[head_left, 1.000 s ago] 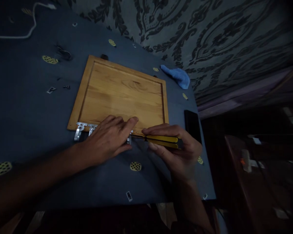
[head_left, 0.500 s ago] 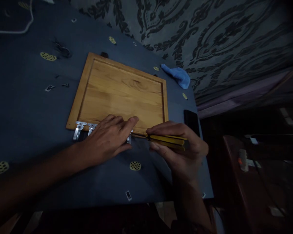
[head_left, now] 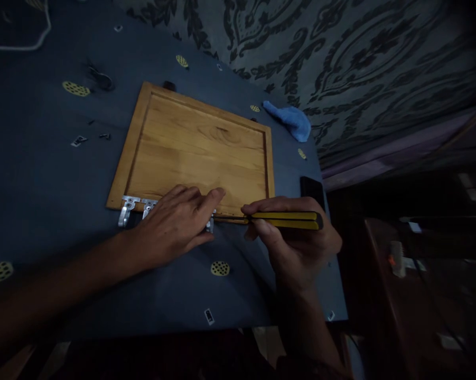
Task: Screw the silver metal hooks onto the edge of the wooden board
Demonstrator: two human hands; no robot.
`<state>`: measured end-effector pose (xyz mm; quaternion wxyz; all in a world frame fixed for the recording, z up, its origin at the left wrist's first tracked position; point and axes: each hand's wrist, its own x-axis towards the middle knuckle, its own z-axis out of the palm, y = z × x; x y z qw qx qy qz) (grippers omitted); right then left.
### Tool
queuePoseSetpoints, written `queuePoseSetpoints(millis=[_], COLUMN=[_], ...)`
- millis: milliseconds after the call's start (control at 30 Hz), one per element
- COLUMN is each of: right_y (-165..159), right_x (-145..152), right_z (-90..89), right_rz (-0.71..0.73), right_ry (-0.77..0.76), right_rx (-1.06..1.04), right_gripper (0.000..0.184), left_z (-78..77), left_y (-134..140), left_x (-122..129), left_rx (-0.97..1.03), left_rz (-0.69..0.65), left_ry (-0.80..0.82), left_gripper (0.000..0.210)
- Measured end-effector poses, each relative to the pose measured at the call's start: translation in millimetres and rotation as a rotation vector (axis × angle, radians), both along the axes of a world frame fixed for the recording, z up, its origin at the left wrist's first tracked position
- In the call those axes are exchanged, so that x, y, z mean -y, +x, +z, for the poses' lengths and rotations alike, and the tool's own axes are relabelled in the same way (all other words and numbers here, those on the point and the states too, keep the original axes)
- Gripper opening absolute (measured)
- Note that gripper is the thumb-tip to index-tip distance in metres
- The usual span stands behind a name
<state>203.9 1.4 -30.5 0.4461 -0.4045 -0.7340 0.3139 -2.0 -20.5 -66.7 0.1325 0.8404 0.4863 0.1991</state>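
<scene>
A framed wooden panel [head_left: 202,148] lies on the blue-covered table, with metal hinges [head_left: 129,203] along its near edge. My left hand [head_left: 178,221] bears down across that edge, fingers over the wood and thumb on the near side, gripping the panel and hiding part of the hinge row. Another hinge [head_left: 210,224] shows just beside the thumb. In my right hand [head_left: 297,248] is a yellow-and-black screwdriver [head_left: 287,217], pinched near the front of its handle. Its thin shaft points left along the panel's edge toward that hinge; where the tip ends is hard to make out.
A blue cloth [head_left: 291,121] lies beyond the panel's far right corner, and a dark phone-like slab [head_left: 312,191] sits at right. Small screws [head_left: 105,136] and a dark curved object [head_left: 100,79] are at left. The patterned wall covering [head_left: 341,63] borders the table.
The screwdriver's handle has turned and its rear end now sits farther right and a little higher. My right hand has shifted slightly right; my left hand stays in place.
</scene>
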Motion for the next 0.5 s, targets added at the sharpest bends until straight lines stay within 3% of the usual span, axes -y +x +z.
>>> queuePoseSetpoints(millis=[500], right_y=[-2.5], right_x=[-0.1], right_z=[1.7], right_rz=[0.042], right_ry=[-0.083], right_rx=[-0.025], right_gripper=[0.014], left_z=[-2.1], left_y=[-0.5], left_x=[0.7], left_rx=[0.031], left_rz=[-0.014], left_ry=[0.024], left_gripper=[0.069])
